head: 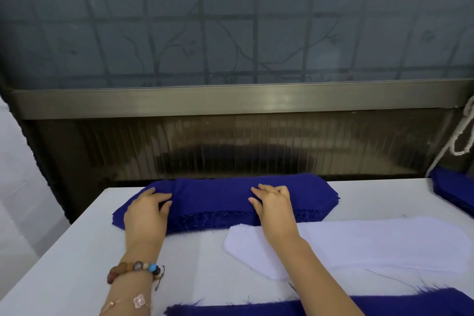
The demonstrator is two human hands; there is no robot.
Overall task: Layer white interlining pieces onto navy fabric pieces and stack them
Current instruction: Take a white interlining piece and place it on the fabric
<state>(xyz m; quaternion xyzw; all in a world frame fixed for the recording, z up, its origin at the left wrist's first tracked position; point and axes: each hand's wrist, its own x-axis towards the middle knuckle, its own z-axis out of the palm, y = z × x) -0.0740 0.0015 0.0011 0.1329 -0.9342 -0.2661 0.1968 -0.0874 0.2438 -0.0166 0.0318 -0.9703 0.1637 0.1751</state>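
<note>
From the head camera, both hands rest palm down on a stack of navy fabric pieces [215, 200] that lies across the far side of the white worktop [77, 251]. The left hand [147, 210] covers the stack's left end, and the right hand [273, 202] sits on its middle. On both, the fingers are loosely spread on the top layer and grip nothing. A beaded bracelet [133, 269] circles the left wrist.

The white interlining pieces [384, 246] lie under and to the right of the right forearm, just nearer than the navy stack. Another navy piece [384, 305] with a frayed edge lies nearest the person, below both forearms. More navy pieces [454, 187] sit far right of the right hand, beneath a hanging white cord [461, 136].
</note>
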